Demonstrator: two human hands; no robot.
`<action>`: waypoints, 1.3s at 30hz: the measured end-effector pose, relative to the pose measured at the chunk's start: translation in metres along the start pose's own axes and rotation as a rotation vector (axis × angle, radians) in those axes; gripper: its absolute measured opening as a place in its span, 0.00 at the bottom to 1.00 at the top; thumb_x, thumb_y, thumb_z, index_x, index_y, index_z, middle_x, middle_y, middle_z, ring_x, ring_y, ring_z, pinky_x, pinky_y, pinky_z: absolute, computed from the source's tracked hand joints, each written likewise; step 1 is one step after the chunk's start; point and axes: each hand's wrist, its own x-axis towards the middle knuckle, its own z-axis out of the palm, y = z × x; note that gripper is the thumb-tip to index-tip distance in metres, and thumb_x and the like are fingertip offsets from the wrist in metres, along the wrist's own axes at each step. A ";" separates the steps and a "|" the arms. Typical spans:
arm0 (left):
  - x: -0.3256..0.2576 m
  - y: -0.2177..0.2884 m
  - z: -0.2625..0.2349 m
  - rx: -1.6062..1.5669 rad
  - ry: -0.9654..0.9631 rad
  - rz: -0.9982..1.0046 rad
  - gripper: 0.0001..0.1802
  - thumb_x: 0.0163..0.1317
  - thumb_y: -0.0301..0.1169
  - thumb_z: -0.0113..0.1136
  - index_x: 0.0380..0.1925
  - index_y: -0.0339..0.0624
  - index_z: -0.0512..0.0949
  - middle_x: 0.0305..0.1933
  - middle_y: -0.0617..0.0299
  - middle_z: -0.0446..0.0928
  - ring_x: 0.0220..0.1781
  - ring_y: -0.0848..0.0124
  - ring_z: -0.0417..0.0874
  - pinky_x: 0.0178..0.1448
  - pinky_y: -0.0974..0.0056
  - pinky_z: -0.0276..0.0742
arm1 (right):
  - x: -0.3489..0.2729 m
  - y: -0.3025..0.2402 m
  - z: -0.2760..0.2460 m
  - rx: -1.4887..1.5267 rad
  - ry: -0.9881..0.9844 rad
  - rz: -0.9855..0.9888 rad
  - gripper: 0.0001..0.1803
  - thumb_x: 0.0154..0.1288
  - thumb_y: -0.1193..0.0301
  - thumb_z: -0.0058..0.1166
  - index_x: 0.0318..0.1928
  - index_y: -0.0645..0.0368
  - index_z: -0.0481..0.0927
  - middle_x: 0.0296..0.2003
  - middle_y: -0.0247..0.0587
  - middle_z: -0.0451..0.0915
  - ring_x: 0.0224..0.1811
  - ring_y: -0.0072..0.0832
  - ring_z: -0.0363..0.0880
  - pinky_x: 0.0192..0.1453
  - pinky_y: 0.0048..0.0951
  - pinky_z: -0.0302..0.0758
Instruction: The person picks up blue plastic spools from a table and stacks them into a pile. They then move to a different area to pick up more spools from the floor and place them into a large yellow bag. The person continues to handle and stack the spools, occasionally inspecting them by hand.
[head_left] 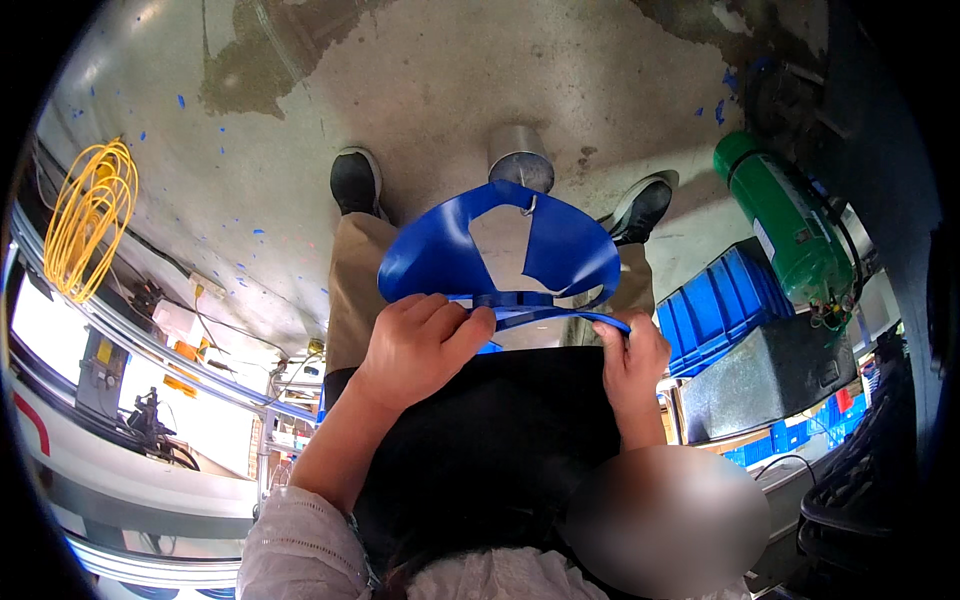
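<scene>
My left hand [420, 350] curls closed on the near edge of a blue sheet [435, 245] before my black garment [480, 430]; my right hand [635, 360] pinches its right end. I can't see inside the blue bin [722, 305].

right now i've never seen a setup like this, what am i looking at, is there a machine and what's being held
There is no robot here, just a person working with bare hands. The single picture comes from a wide camera worn on their head, looking down, so straight edges bend near its rim.

The left hand and right hand grip the near edge of a thin, curved blue piece with a large opening in it. I can't tell its material.

Below is the concrete floor, with a metal cylinder between the person's dark shoes. Coiled yellow cable is at the left; a green tank and a blue bin are at the right.
</scene>
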 end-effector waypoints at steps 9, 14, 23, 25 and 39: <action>0.006 0.000 0.004 0.011 0.012 0.017 0.12 0.48 0.27 0.64 0.33 0.43 0.73 0.21 0.63 0.73 0.23 0.68 0.78 0.25 0.65 0.76 | 0.006 0.003 0.004 0.053 0.014 0.048 0.10 0.59 0.68 0.60 0.31 0.59 0.74 0.25 0.43 0.78 0.26 0.40 0.78 0.29 0.37 0.72; 0.008 0.005 0.004 0.033 0.034 0.037 0.13 0.45 0.25 0.63 0.32 0.43 0.73 0.20 0.63 0.73 0.22 0.69 0.77 0.24 0.66 0.75 | -0.003 0.002 -0.001 0.059 0.044 0.044 0.10 0.59 0.68 0.60 0.31 0.59 0.74 0.25 0.45 0.78 0.26 0.42 0.78 0.30 0.37 0.72; 0.094 -0.052 0.048 0.044 -0.173 -0.041 0.12 0.53 0.33 0.61 0.37 0.47 0.73 0.24 0.58 0.76 0.29 0.58 0.80 0.31 0.56 0.75 | 0.038 0.078 0.062 0.386 0.055 0.355 0.12 0.62 0.67 0.58 0.35 0.62 0.72 0.23 0.42 0.74 0.24 0.26 0.72 0.31 0.29 0.70; 0.106 -0.069 0.047 -0.006 -0.311 -0.130 0.14 0.55 0.33 0.62 0.41 0.47 0.73 0.29 0.56 0.78 0.33 0.60 0.81 0.36 0.57 0.76 | 0.045 0.094 0.077 0.560 0.004 0.365 0.11 0.62 0.68 0.58 0.36 0.62 0.72 0.24 0.38 0.74 0.27 0.19 0.70 0.33 0.26 0.70; 0.031 -0.171 0.102 -0.884 -0.350 -0.925 0.16 0.60 0.28 0.61 0.47 0.38 0.73 0.34 0.62 0.77 0.37 0.74 0.77 0.46 0.69 0.72 | 0.087 0.156 0.096 1.078 -0.213 0.473 0.14 0.65 0.67 0.56 0.48 0.60 0.74 0.36 0.31 0.77 0.37 0.18 0.73 0.44 0.21 0.71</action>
